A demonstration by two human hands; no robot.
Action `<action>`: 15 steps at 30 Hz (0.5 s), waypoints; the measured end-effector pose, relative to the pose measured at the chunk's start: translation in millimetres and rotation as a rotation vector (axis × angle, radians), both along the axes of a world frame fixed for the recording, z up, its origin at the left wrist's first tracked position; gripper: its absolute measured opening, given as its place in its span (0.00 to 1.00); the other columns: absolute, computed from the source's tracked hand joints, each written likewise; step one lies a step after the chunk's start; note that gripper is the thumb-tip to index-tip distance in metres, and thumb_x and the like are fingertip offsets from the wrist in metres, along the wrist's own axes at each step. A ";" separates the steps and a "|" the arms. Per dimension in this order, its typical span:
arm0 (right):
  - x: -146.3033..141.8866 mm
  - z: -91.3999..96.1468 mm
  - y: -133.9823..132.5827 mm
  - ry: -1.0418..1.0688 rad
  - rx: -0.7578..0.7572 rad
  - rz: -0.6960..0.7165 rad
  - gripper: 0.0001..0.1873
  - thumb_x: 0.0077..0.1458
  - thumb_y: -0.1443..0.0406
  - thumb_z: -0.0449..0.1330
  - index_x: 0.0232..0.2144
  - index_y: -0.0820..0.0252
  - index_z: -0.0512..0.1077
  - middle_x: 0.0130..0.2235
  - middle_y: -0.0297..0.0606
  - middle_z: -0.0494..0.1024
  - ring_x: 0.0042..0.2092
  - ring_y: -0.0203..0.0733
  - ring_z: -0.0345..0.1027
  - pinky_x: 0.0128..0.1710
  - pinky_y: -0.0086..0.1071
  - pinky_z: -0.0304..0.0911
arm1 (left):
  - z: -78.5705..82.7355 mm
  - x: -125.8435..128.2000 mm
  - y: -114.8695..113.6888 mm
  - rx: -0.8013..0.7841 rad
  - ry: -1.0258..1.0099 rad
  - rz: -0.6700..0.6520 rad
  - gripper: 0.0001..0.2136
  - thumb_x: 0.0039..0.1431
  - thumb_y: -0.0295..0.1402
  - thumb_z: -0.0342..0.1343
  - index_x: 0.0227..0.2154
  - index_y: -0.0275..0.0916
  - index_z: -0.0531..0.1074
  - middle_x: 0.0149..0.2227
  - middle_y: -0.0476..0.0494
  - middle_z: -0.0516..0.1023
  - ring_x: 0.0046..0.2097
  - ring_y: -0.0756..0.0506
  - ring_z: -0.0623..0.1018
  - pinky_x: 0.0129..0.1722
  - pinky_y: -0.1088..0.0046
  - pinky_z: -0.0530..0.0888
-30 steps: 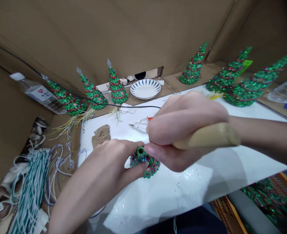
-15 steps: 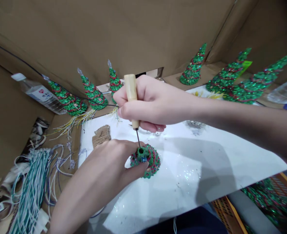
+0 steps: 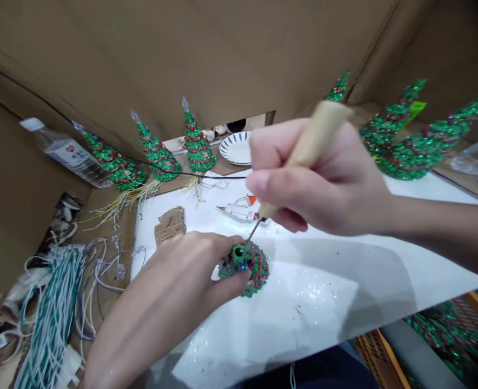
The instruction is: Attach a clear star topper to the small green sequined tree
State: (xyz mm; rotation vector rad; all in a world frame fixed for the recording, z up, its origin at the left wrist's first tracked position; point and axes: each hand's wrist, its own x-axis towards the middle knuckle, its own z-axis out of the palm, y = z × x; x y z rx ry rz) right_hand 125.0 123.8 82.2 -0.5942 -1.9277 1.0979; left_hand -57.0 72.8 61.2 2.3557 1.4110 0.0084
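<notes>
Fingers of the left hand (image 3: 194, 265) are pinching a tree (image 3: 260, 269) by its hollow top, just below frame centre; the right hand (image 3: 336, 186), fingers curled, is gripping an awl (image 3: 315, 135). Its spike is pointing beside the rim: slipping, it could be jabbing the left fingertips.

Materials and finishes, as we see them.
We record the awl (image 3: 312, 145) as having a smooth, pale wooden handle and a thin metal shank (image 3: 254, 230). We find the held tree (image 3: 259, 267) rough, glittery and plastic-looking. We note a smooth white board (image 3: 304, 329) with slight sheen, a matt, ridged cardboard scrap (image 3: 170, 223), a clear plastic bottle (image 3: 71, 155) and a glossy plate (image 3: 234, 148).
</notes>
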 end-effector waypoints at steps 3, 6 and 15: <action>8.4 -3.2 -9.7 0.073 0.058 -0.061 0.16 0.57 0.70 0.55 0.18 0.64 0.62 0.19 0.23 0.63 0.18 0.18 0.57 0.16 0.12 0.51 | -0.8 -1.2 1.3 0.004 -0.019 -0.023 0.06 0.56 0.39 0.55 0.33 0.47 0.75 0.27 0.54 0.77 0.28 0.49 0.73 0.26 0.73 0.60; 13.3 -11.3 -7.9 0.221 -0.112 -0.090 0.15 0.58 0.69 0.53 0.20 0.60 0.60 0.15 0.23 0.60 0.14 0.24 0.57 0.11 0.18 0.47 | -2.3 -4.4 1.2 0.013 -0.014 -0.035 0.10 0.57 0.41 0.55 0.39 0.48 0.75 0.32 0.52 0.79 0.31 0.47 0.75 0.28 0.73 0.63; 12.3 -24.7 -3.8 0.388 -0.463 -0.111 0.13 0.59 0.65 0.52 0.22 0.58 0.58 0.10 0.24 0.62 0.10 0.28 0.48 0.08 0.21 0.43 | 7.6 -0.6 -4.6 0.236 -0.407 0.131 0.13 0.53 0.42 0.61 0.41 0.47 0.74 0.44 0.53 0.79 0.46 0.46 0.76 0.46 0.70 0.70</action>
